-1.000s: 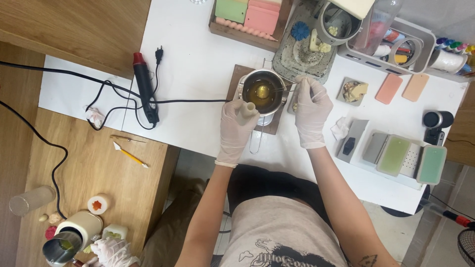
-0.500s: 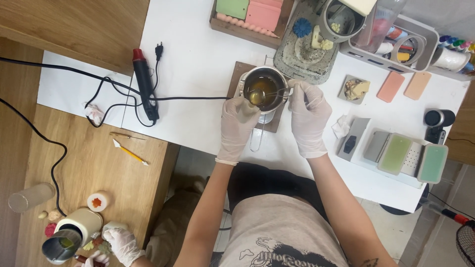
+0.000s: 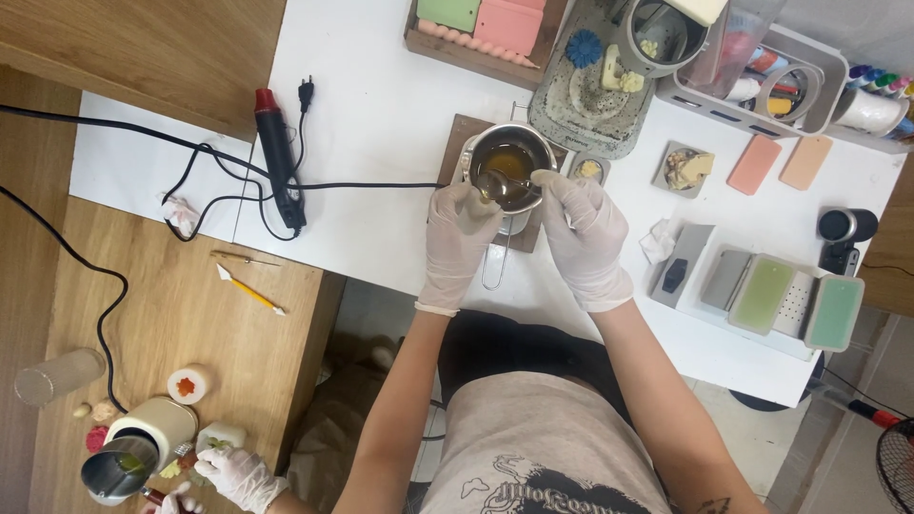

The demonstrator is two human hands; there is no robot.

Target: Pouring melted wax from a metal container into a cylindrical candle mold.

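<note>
White worktop (image 3: 381,105) holds a metal pot (image 3: 509,164) of melted yellow wax; the left hand (image 3: 457,233) grips a spoon (image 3: 492,186) over it, the right hand (image 3: 583,233) pinches the rim, so stirring seems under way, calling for slow, careful turns.

Two gloved hands over one metal pot (image 3: 511,162); two peach bars (image 3: 754,164); two green moulds (image 3: 764,294); one heat gun (image 3: 279,157).
</note>
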